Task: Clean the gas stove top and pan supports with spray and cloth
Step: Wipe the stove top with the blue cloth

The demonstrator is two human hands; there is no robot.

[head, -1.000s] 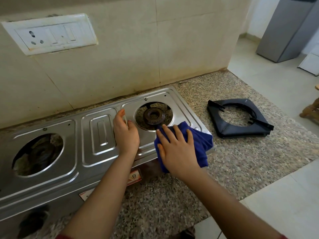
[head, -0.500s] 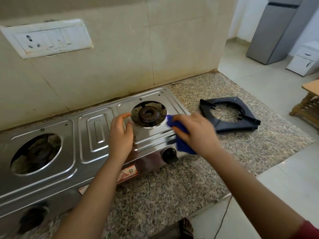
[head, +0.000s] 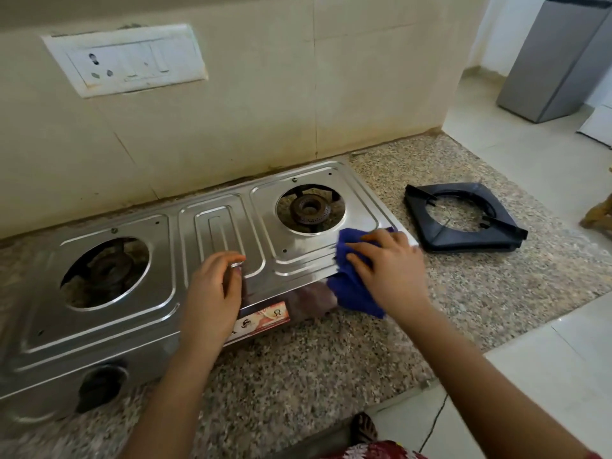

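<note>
A two-burner steel gas stove (head: 139,309) sits on the speckled granite counter (head: 331,376) against the tiled wall. Both burner openings are bare, with the right burner (head: 309,210) and left burner (head: 106,271) exposed. My right hand (head: 385,263) presses a blue cloth (head: 356,289) on the stove's front right corner, and the cloth hangs over the front edge. My left hand (head: 215,289) rests on the stove's front middle with bent fingers and holds nothing. One black pan support (head: 463,220) lies on the counter, to the right of the stove. No spray bottle is in view.
A black control knob (head: 99,387) sticks out of the stove's front at the left. A white switch and socket plate (head: 126,59) is on the wall above. The counter ends at the right, with tiled floor and a grey cabinet (head: 559,58) beyond.
My right hand moved the cloth along the stove's front right corner, out toward the right edge and back onto the corner. My left hand slid a little toward the front edge.
</note>
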